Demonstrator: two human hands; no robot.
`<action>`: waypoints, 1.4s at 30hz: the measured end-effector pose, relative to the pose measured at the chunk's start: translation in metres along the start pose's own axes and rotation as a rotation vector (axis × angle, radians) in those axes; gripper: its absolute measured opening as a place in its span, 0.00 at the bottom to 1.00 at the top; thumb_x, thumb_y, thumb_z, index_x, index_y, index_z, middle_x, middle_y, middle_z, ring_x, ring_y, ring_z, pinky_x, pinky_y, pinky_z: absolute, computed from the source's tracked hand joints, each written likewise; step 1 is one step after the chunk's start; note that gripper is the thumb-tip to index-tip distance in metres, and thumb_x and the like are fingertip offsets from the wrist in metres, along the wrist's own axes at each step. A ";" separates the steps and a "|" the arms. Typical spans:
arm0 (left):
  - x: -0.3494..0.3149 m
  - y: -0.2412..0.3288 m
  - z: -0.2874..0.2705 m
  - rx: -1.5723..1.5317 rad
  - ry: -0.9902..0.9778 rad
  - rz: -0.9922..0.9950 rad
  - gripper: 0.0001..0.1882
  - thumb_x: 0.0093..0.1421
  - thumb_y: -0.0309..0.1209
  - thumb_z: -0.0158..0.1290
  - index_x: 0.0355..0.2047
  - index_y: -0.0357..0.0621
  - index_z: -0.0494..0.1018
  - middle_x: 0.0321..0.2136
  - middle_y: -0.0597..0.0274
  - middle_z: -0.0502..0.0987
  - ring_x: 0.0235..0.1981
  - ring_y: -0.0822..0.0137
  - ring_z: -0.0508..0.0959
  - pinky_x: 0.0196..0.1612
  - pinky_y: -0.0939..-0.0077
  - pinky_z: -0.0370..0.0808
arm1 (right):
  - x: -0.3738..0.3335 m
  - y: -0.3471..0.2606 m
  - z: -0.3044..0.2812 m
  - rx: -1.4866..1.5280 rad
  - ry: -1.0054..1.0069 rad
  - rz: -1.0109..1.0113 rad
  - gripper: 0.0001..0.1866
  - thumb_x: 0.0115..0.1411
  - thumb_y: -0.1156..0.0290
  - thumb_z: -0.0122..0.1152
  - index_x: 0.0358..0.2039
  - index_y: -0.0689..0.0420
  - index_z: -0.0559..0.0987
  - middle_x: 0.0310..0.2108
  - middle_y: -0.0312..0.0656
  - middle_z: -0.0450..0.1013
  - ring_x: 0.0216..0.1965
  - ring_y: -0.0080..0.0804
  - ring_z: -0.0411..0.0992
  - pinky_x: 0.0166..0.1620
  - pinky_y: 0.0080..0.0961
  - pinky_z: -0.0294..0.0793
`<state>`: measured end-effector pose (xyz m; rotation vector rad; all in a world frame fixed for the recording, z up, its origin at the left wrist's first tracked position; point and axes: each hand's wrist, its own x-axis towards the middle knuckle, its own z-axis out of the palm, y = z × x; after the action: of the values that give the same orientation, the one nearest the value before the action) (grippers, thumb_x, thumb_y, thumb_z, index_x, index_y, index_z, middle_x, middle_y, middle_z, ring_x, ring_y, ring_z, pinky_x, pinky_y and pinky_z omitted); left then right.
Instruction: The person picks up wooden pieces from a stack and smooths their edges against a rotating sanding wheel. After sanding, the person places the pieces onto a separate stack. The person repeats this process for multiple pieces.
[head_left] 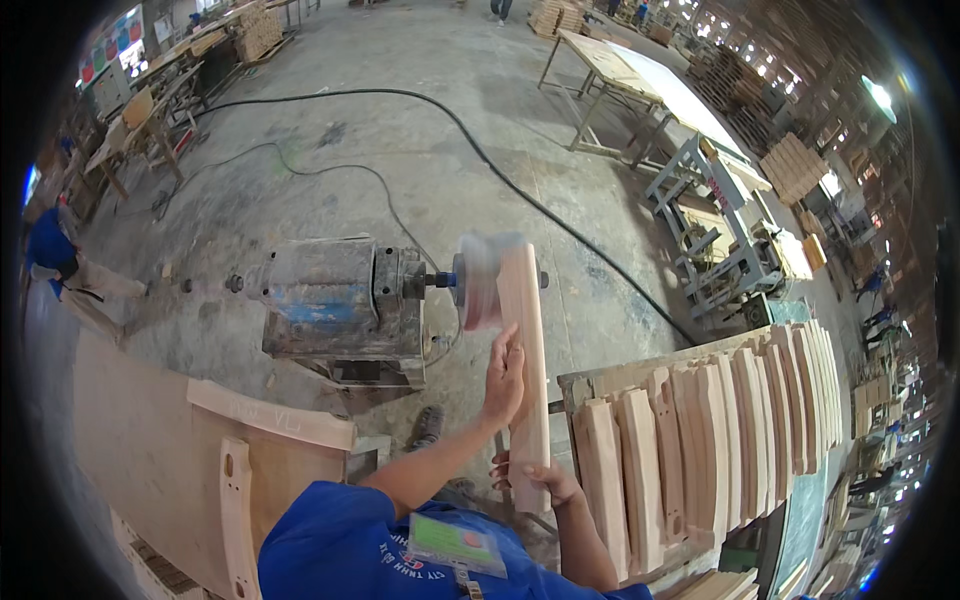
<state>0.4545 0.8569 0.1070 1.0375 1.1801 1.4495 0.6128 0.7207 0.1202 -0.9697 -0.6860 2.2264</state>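
A long, pale wooden slat [530, 410] points away from me, its far end against the side of a sanding wheel [482, 285] that is blurred with motion. Around the slat's middle, from its left side, my left hand [506, 380] is closed. Lower down, my right hand [540, 478] grips the near end, with fingers showing on both sides of the wood. The wheel sits on the shaft of a dusty grey and blue motor [330, 290] to the left.
To my right, a row of similar wooden slats [710, 430] lies on a stand. On my left a wooden board [130, 420] carries two shaped pieces. A thick black cable [470, 145] crosses the concrete floor. A person in blue [55, 245] stands at far left.
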 end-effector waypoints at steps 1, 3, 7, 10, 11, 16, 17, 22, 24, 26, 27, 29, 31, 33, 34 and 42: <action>0.008 0.003 0.004 0.143 0.011 0.015 0.28 0.76 0.37 0.49 0.71 0.37 0.63 0.72 0.39 0.60 0.73 0.46 0.60 0.75 0.57 0.57 | 0.006 -0.008 -0.014 -0.102 0.010 0.047 0.40 0.56 0.62 0.74 0.65 0.67 0.70 0.55 0.55 0.76 0.55 0.45 0.78 0.55 0.46 0.80; 0.023 0.010 -0.001 0.502 -0.008 0.198 0.29 0.74 0.36 0.50 0.71 0.37 0.64 0.73 0.34 0.55 0.74 0.37 0.57 0.76 0.51 0.55 | 0.023 -0.007 -0.025 -0.243 0.096 0.110 0.41 0.56 0.67 0.72 0.68 0.62 0.65 0.53 0.56 0.76 0.51 0.46 0.79 0.51 0.46 0.82; 0.050 -0.001 -0.025 0.877 -0.138 0.538 0.30 0.70 0.32 0.52 0.71 0.41 0.65 0.77 0.33 0.45 0.77 0.29 0.48 0.77 0.41 0.50 | 0.038 0.009 0.003 -1.312 0.662 -0.323 0.45 0.56 0.72 0.71 0.71 0.55 0.59 0.51 0.50 0.74 0.51 0.46 0.77 0.51 0.46 0.80; 0.053 -0.013 -0.026 0.780 -0.221 0.512 0.31 0.69 0.28 0.50 0.72 0.45 0.65 0.78 0.33 0.42 0.78 0.29 0.45 0.78 0.38 0.48 | 0.030 -0.002 0.001 -0.536 0.291 0.133 0.52 0.55 0.71 0.69 0.76 0.59 0.50 0.55 0.55 0.70 0.53 0.49 0.75 0.55 0.44 0.77; 0.053 -0.017 -0.029 0.771 -0.214 0.516 0.31 0.69 0.28 0.50 0.73 0.45 0.64 0.78 0.34 0.42 0.78 0.28 0.45 0.78 0.38 0.48 | 0.030 0.002 -0.001 -0.635 0.320 0.073 0.52 0.55 0.72 0.69 0.76 0.59 0.50 0.55 0.54 0.70 0.52 0.47 0.74 0.54 0.42 0.77; 0.052 -0.023 -0.027 0.773 -0.178 0.518 0.32 0.69 0.28 0.50 0.74 0.49 0.63 0.78 0.35 0.42 0.78 0.28 0.45 0.78 0.39 0.49 | 0.045 0.016 0.007 -0.813 0.473 -0.175 0.50 0.55 0.75 0.69 0.75 0.57 0.52 0.53 0.48 0.70 0.51 0.38 0.73 0.53 0.37 0.75; 0.053 -0.022 -0.028 0.773 -0.181 0.506 0.32 0.69 0.28 0.50 0.74 0.49 0.63 0.78 0.35 0.42 0.78 0.28 0.45 0.78 0.40 0.50 | 0.047 0.017 0.005 -0.848 0.480 -0.197 0.49 0.56 0.75 0.69 0.74 0.57 0.53 0.52 0.47 0.69 0.51 0.37 0.72 0.54 0.38 0.75; 0.048 -0.019 -0.027 0.757 -0.113 0.417 0.34 0.69 0.31 0.51 0.75 0.44 0.60 0.78 0.34 0.43 0.78 0.31 0.47 0.78 0.44 0.51 | 0.044 0.022 -0.011 -0.618 0.337 -0.004 0.43 0.57 0.72 0.71 0.70 0.59 0.59 0.50 0.45 0.71 0.45 0.35 0.76 0.46 0.35 0.80; 0.041 -0.016 -0.024 0.626 -0.002 0.344 0.36 0.69 0.35 0.53 0.74 0.39 0.59 0.77 0.34 0.45 0.77 0.33 0.49 0.77 0.45 0.51 | 0.044 0.022 -0.008 -0.518 0.284 0.011 0.38 0.59 0.71 0.72 0.66 0.58 0.63 0.47 0.43 0.73 0.41 0.33 0.78 0.41 0.32 0.81; 0.017 -0.018 -0.018 0.262 0.153 0.186 0.37 0.67 0.37 0.57 0.72 0.36 0.60 0.71 0.33 0.57 0.73 0.38 0.59 0.75 0.48 0.58 | 0.028 0.022 -0.005 -0.361 0.205 -0.023 0.30 0.61 0.70 0.71 0.61 0.57 0.68 0.42 0.40 0.75 0.36 0.30 0.78 0.37 0.30 0.82; 0.007 -0.016 -0.013 0.076 0.223 0.114 0.38 0.67 0.39 0.60 0.71 0.34 0.61 0.68 0.33 0.63 0.71 0.40 0.65 0.73 0.50 0.61 | 0.025 0.019 -0.006 -0.331 0.163 -0.007 0.31 0.62 0.70 0.71 0.62 0.58 0.68 0.44 0.41 0.76 0.38 0.32 0.79 0.39 0.33 0.82; -0.019 -0.010 -0.020 -0.248 -0.069 -0.311 0.39 0.64 0.40 0.65 0.67 0.32 0.63 0.58 0.40 0.73 0.61 0.45 0.74 0.67 0.54 0.69 | 0.015 0.023 -0.013 -0.254 0.075 0.025 0.32 0.63 0.70 0.70 0.64 0.59 0.67 0.46 0.44 0.77 0.43 0.35 0.80 0.44 0.37 0.84; -0.026 0.002 -0.025 -0.292 -0.188 -0.410 0.37 0.62 0.41 0.69 0.63 0.33 0.66 0.49 0.45 0.80 0.53 0.48 0.80 0.60 0.57 0.74 | 0.009 0.025 -0.019 -0.336 0.098 -0.052 0.36 0.63 0.68 0.71 0.68 0.57 0.64 0.51 0.46 0.76 0.47 0.38 0.80 0.48 0.39 0.83; -0.021 0.017 -0.029 -0.066 -0.141 -0.192 0.34 0.60 0.42 0.71 0.59 0.37 0.70 0.43 0.50 0.83 0.46 0.51 0.84 0.53 0.61 0.78 | -0.002 0.011 -0.027 -0.344 0.052 -0.121 0.39 0.67 0.62 0.69 0.72 0.55 0.61 0.55 0.50 0.75 0.52 0.44 0.79 0.52 0.42 0.82; -0.018 0.028 -0.037 0.070 -0.205 -0.081 0.33 0.59 0.41 0.71 0.59 0.39 0.71 0.43 0.51 0.83 0.45 0.51 0.84 0.51 0.60 0.78 | -0.008 -0.017 -0.028 -0.313 -0.014 -0.158 0.39 0.70 0.57 0.65 0.74 0.54 0.59 0.56 0.51 0.75 0.55 0.47 0.79 0.54 0.44 0.81; 0.004 0.110 -0.058 1.012 -0.853 0.779 0.20 0.59 0.35 0.67 0.52 0.56 0.79 0.41 0.62 0.82 0.48 0.56 0.83 0.53 0.58 0.76 | -0.092 -0.166 -0.033 -0.194 -0.168 -0.124 0.49 0.69 0.44 0.63 0.77 0.62 0.54 0.64 0.59 0.71 0.62 0.59 0.74 0.63 0.53 0.76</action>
<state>0.3799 0.8436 0.2052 2.6930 0.8273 0.6150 0.7415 0.7763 0.2516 -0.8124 -1.0261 2.1773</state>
